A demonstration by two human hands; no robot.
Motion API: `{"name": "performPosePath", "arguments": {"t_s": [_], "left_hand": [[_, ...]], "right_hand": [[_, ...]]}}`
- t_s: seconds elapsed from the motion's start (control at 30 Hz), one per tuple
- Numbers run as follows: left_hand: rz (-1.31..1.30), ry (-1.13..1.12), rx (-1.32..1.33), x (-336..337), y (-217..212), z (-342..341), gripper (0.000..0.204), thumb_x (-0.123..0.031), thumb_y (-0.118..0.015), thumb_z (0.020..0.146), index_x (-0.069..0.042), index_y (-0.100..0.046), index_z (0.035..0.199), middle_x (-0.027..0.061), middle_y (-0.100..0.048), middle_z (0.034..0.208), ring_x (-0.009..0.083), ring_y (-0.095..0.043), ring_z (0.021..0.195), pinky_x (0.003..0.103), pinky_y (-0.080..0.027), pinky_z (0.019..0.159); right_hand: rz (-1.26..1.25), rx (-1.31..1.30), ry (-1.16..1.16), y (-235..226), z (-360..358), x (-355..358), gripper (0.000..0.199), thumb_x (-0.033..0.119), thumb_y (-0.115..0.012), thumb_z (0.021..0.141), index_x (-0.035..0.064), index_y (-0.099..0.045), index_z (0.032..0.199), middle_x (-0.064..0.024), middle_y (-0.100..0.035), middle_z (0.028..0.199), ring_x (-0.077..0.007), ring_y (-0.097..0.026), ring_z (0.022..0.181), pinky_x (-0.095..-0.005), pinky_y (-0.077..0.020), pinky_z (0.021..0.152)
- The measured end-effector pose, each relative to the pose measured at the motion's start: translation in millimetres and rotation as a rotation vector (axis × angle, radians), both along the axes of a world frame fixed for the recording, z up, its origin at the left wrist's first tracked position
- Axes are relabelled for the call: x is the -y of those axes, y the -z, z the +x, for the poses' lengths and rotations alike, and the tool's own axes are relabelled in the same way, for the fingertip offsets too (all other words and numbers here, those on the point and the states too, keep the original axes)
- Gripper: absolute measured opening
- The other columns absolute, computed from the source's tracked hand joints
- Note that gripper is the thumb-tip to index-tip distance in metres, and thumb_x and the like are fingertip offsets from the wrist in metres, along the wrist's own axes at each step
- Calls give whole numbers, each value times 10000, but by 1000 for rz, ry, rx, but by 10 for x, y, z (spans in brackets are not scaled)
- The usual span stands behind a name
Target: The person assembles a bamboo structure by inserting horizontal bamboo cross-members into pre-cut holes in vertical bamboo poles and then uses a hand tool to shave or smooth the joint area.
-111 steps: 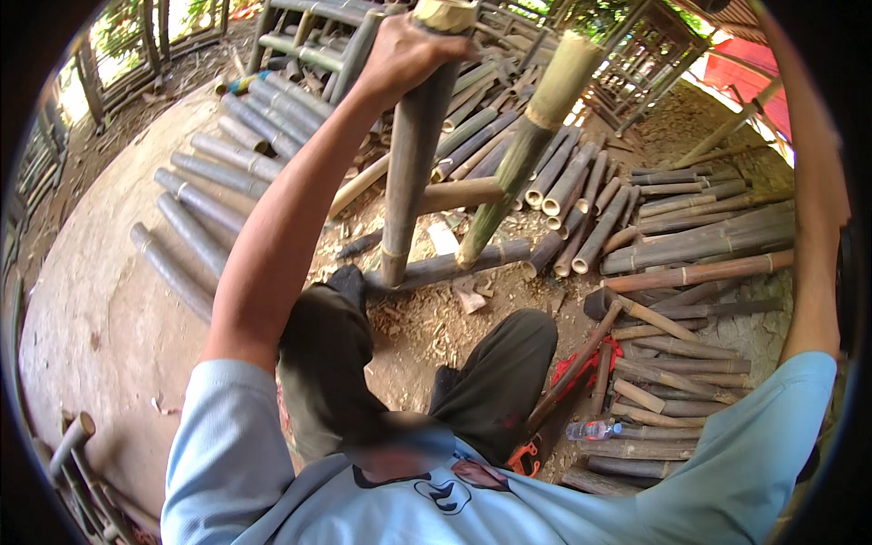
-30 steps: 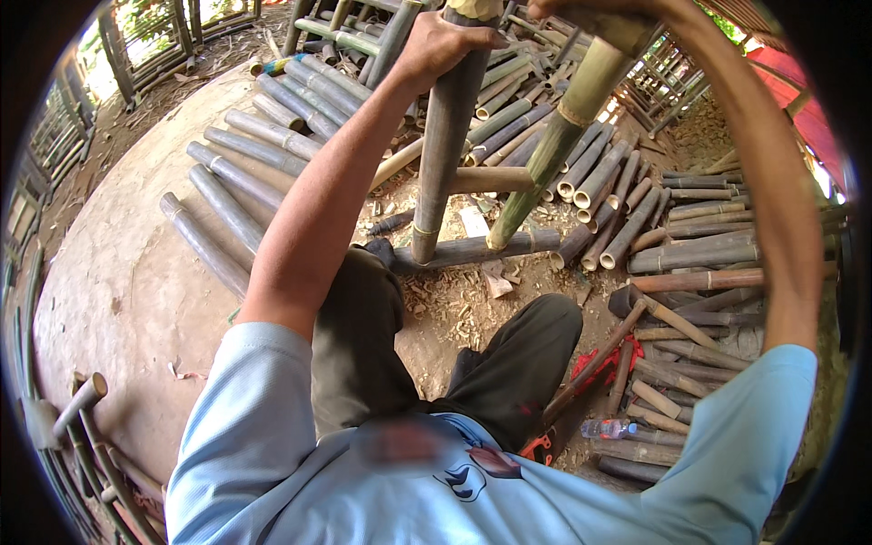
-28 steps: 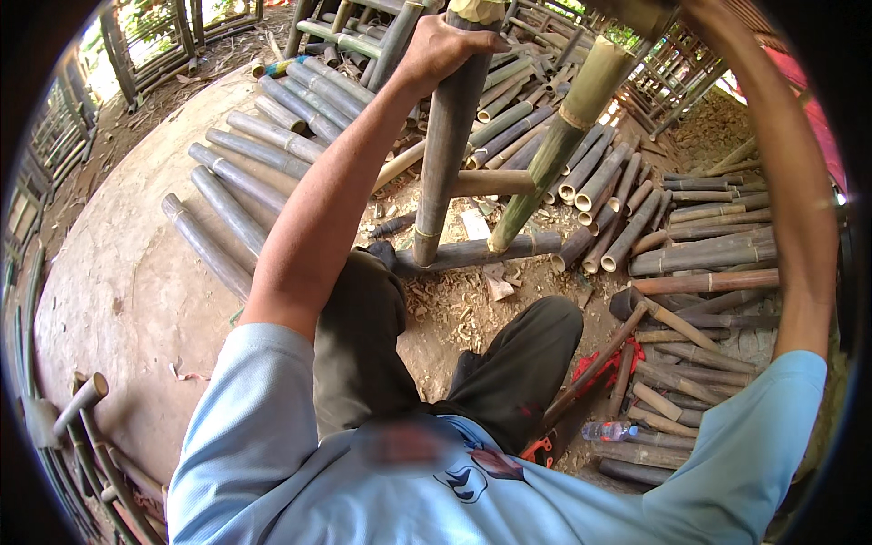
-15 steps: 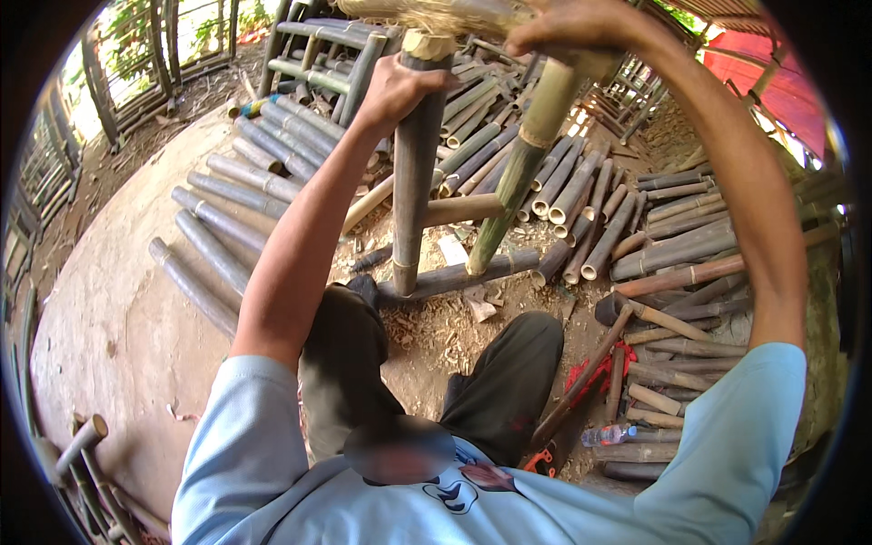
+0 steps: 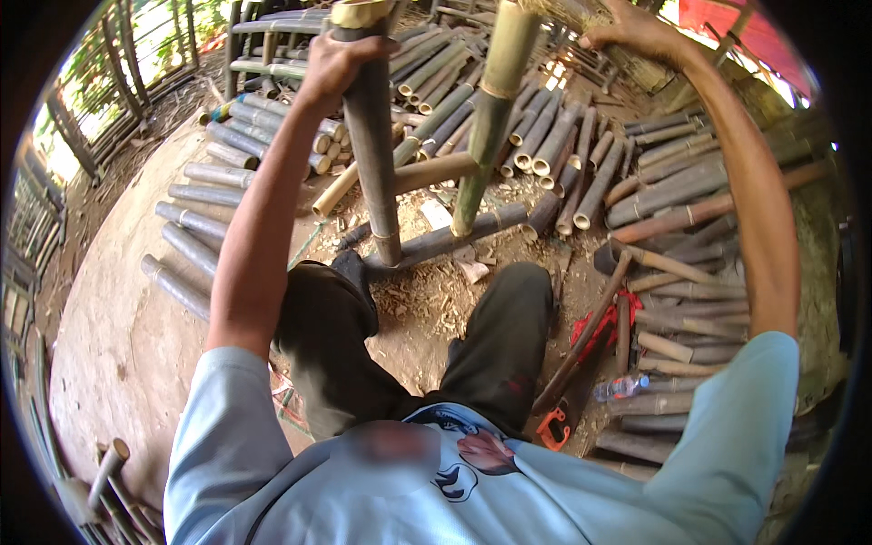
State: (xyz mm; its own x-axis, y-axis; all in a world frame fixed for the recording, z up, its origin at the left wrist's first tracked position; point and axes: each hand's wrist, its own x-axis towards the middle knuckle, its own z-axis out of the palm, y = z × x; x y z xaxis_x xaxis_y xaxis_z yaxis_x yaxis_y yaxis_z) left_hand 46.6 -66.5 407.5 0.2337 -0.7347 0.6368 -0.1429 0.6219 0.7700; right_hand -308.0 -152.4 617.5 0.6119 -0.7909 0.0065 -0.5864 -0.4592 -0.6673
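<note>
Head view: the left grip (image 5: 341, 62) wraps the dark pole (image 5: 371, 150), which might tip if the right grip (image 5: 640, 34), whose hold I cannot tell, bumps the green pole (image 5: 484, 136).

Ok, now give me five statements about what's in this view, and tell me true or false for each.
1. The left hand grips a dark grey bamboo post. True.
2. The right hand holds a clear plastic bottle. False: the right hand is raised near the top; the bottle lies lower down on the right.
3. A short brown bamboo crossbar spans to a greenish bamboo post. True.
4. The shirt sleeves are bright red. False: the sleeves are light blue.
5. An orange tool handle lies beside the dark-trousered right leg. True.
</note>
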Motion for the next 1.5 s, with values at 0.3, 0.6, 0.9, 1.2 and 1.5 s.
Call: {"name": "performPosePath", "arguments": {"t_s": [0.3, 0.6, 0.9, 1.2, 1.5], "left_hand": [[-284, -656, 364, -142, 100, 149, 622, -318, -874, 778, -70, -627, 1292, 124, -654, 1216, 254, -600, 1140, 388, -461, 1014], [362, 1401, -197, -1261, -272, -1685, 1032, -729, -348, 990, 128, -183, 1541, 378, -558, 1328, 465, -632, 1177, 577, -449, 1064], [-20, 1676, -455, -1026, 225, -2174, 1126, -710, -435, 971, 249, -91, 1449, 477, -561, 1174, 519, -633, 1111, 547, -513, 948], [276, 738, -188, -693, 175, -1692, 1101, -606, -652, 867, 191, -178, 1461, 383, -629, 1146, 426, -652, 1115, 479, -499, 986], [657, 122, 122, -393, 248, -1130, 865, -275, -756, 791, 92, -384, 1481, 232, -703, 1178, 288, -678, 1138, 398, -462, 1074]], "right_hand": [[-186, 259, 626, 3872, -1269, -1262, 940, 301, -786, 806, -21, -288, 1536, -234, -542, 1409, -349, -556, 1269, -456, -424, 1090], [100, 9, 781, 7435, -1647, -3309, 981, 429, -857, 693, -44, -415, 1430, -290, -536, 1323, -425, -531, 1254, -494, -443, 1034], [-161, 57, 864, 6613, -1677, -871, 518, 328, -718, 889, -11, -574, 1253, -235, -639, 1138, -389, -608, 1090, -494, -471, 931], [107, 8, 1086, 6524, -1768, 1878, 719, 476, -670, 897, -75, -529, 1337, -306, -555, 1377, -461, -515, 1303, -527, -402, 1092], [291, 10, 1174, 6646, -1677, 2233, 1066, 377, -888, 677, -150, -356, 1435, -324, -501, 1440, -398, -557, 1298, -443, -467, 1062]]}}
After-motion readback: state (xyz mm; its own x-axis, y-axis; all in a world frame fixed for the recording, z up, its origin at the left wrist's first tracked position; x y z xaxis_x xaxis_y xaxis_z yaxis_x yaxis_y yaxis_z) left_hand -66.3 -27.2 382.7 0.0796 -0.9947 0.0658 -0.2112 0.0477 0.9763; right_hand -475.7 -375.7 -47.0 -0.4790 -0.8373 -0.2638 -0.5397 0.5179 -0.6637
